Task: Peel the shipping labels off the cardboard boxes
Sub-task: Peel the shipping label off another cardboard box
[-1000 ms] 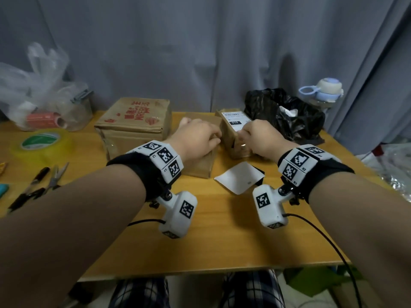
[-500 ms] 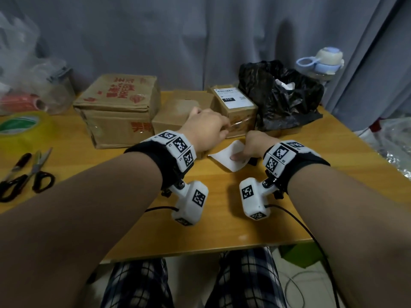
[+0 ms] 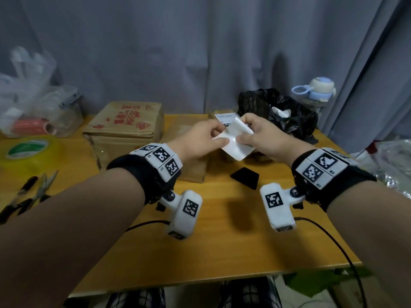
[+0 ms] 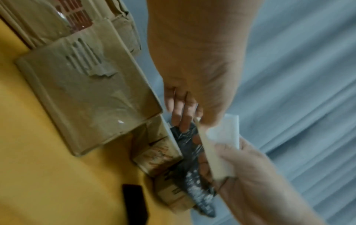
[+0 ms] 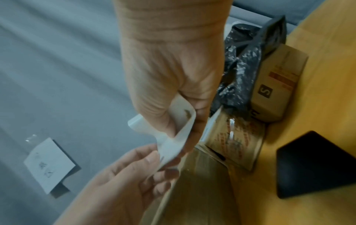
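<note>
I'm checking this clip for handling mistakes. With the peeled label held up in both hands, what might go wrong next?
1. Both hands, left hand and right hand, pinch the peeled label, which already curls; it may fold and stick to itself or the fingers.
2. The black bag sits just behind, so the label might catch on it.
3. The small box behind the hands still carries a label, easily overlooked.
</note>
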